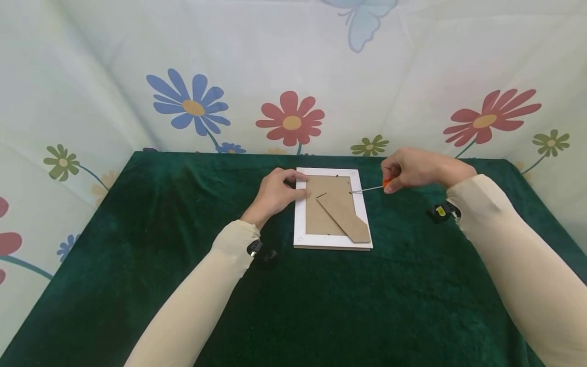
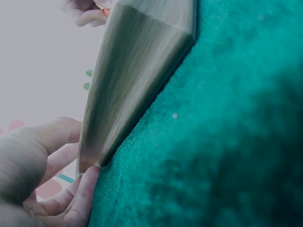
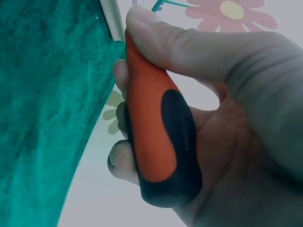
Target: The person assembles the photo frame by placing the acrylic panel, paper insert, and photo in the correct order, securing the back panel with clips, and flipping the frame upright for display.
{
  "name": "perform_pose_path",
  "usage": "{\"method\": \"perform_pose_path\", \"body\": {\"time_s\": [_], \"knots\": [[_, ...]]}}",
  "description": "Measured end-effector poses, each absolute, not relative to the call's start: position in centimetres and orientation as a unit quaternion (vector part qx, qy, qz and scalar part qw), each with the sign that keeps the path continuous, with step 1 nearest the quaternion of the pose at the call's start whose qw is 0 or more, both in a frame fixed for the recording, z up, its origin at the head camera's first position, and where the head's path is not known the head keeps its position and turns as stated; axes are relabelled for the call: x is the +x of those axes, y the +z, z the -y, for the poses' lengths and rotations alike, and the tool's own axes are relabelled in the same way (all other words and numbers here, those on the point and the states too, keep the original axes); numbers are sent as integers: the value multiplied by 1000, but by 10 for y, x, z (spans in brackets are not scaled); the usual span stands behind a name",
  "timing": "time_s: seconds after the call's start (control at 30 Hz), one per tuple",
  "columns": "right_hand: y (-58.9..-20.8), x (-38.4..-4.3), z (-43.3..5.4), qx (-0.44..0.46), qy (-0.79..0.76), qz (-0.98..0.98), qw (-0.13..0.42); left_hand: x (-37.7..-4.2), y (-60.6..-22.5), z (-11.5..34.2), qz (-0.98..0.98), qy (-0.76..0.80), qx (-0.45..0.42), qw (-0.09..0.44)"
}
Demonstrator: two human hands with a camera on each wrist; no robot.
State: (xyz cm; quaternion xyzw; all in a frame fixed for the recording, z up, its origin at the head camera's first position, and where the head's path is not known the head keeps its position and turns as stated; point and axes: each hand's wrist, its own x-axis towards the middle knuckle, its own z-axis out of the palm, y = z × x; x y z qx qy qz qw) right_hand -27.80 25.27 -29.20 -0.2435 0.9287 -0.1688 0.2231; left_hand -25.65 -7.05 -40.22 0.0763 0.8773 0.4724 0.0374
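A white picture frame (image 1: pixel 300 224) lies face down, its brown backing board (image 1: pixel 316 219) and slanted easel stand (image 1: pixel 350 221) facing up. My left hand (image 1: pixel 275 192) holds the frame's left side, thumb and a finger over the border. In the left wrist view, the fingers (image 2: pixel 85 196) grip the edge of the frame (image 2: pixel 128 71). My right hand (image 1: pixel 408 168) grips a screwdriver (image 3: pixel 151 113) by its orange and black handle. The metal shaft (image 1: pixel 369 189) points left, its tip at a small dark tab on the board's right edge.
A dark green velvet cloth (image 1: pixel 348 306) covers the table. Behind it hangs a white curtain (image 1: pixel 367 102) with printed flowers and a butterfly. Another small dark tab (image 1: pixel 337 176) sits at the top edge of the board. Black wrist cameras are strapped over both cream sleeves (image 1: pixel 500 219).
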Motion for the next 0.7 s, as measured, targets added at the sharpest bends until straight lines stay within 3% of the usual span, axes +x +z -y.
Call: {"method": "perform_pose_path", "body": {"time_s": [0.7], "knots": [[-303, -265, -265, -209, -225, -934, 182, -255, -402, 71, -880, 467, 73, 36]]}}
